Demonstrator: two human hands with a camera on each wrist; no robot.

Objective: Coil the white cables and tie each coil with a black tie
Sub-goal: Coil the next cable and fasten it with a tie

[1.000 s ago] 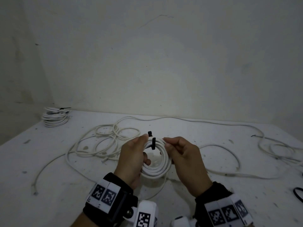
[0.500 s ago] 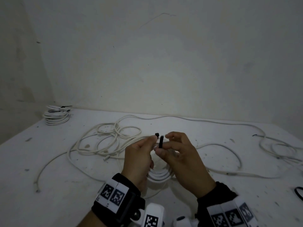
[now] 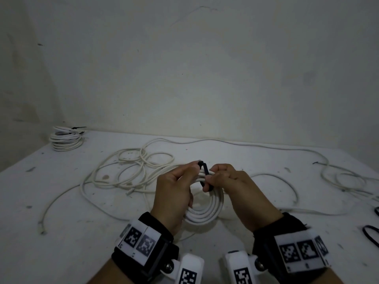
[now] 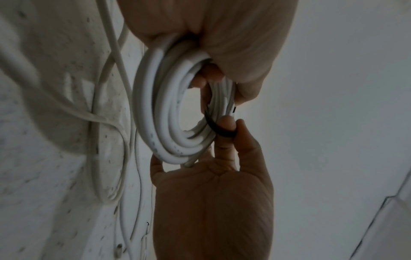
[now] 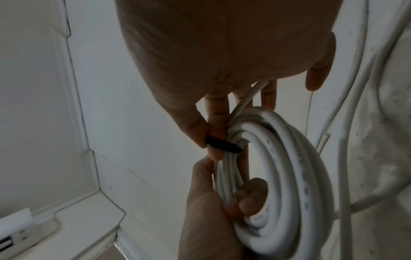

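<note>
A white cable coil (image 3: 207, 212) is held just above the white table (image 3: 82, 232), gripped on its left side by my left hand (image 3: 174, 189), whose fingers pass through the ring. A black tie (image 3: 205, 173) loops over the top strands of the coil. My right hand (image 3: 229, 179) pinches the lower end of that tie between thumb and forefinger. The right wrist view shows the black tie (image 5: 220, 145) squeezed against the coil (image 5: 289, 167). In the left wrist view the tie (image 4: 217, 128) crosses the coil (image 4: 160, 105) beside my right hand's fingertips (image 4: 227, 123).
A tied coil (image 3: 65, 138) lies at the table's back left corner. Loose white cable (image 3: 131, 169) sprawls behind my hands, and more cable (image 3: 344, 177) trails to the right. Spare black ties (image 3: 371, 234) lie at the right edge. A wall stands close behind.
My right hand has taken the tie's free end and drawn it down round the coil's top strands. My left hand has kept hold of the coil.
</note>
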